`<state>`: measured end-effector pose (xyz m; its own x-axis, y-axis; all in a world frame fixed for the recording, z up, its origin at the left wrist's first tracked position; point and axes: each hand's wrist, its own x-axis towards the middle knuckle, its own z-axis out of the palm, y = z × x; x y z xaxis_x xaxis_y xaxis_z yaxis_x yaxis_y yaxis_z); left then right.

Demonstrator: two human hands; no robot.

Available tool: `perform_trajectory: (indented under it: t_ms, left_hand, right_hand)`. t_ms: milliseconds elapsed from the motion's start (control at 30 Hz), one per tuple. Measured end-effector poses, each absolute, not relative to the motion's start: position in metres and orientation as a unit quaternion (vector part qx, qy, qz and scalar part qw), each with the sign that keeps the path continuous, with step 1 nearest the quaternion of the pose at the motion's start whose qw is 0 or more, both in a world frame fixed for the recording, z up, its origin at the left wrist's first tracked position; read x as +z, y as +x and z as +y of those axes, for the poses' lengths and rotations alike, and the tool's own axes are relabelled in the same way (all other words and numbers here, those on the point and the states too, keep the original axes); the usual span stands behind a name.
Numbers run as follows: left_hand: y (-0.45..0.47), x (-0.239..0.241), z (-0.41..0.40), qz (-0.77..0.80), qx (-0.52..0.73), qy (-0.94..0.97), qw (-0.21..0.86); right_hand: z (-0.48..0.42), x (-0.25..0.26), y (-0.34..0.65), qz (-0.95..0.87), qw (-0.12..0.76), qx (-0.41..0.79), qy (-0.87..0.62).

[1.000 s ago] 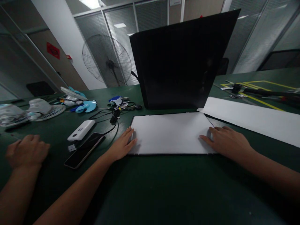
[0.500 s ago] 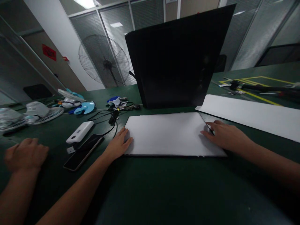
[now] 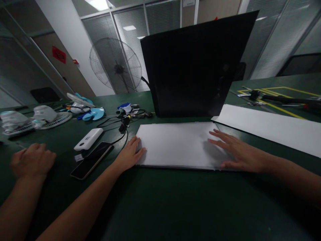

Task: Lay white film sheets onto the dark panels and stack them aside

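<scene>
A green tabletop (image 3: 175, 204) spreads in front of a flat white panel (image 3: 173, 144), which lies on it lengthwise from left to right. At the panel's left edge rests the person's left hand (image 3: 129, 154), laid flat, thumb apart from the fingers, grasping nothing. Over the panel's right end is the right hand (image 3: 238, 150), palm down, fingers spread wide; whether the fingertips touch the surface, I cannot tell. Left of the panel lie a dark-screened phone (image 3: 91, 160) and, just beyond the phone, a white device (image 3: 89, 139). Farther left of the panel is another person's hand (image 3: 33, 160), loosely curled. A long white strip (image 3: 271, 127) lies to the panel's right, reaching farther back. Behind the panel, a large black board (image 3: 198, 70) stands upright, and beyond, to the panel's left, is a caged fan (image 3: 115, 65).
</scene>
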<state>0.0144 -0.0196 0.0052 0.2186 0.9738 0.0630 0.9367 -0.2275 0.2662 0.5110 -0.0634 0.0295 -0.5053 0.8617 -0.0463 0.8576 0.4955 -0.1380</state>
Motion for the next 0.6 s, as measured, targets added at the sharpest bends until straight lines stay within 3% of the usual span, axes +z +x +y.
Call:
perform_trajectory:
  t_ms: [200,600]
  left_hand:
    - [0.016,0.011,-0.019,0.63,0.079,0.767,0.093]
    - [0.025,0.023,-0.024,0.648,0.064,0.755,0.077]
  right_hand:
    - [-0.075,0.03,0.497,-0.88,-0.028,0.13,-0.456]
    - [-0.049,0.028,0.523,-0.906,0.039,0.108,-0.407]
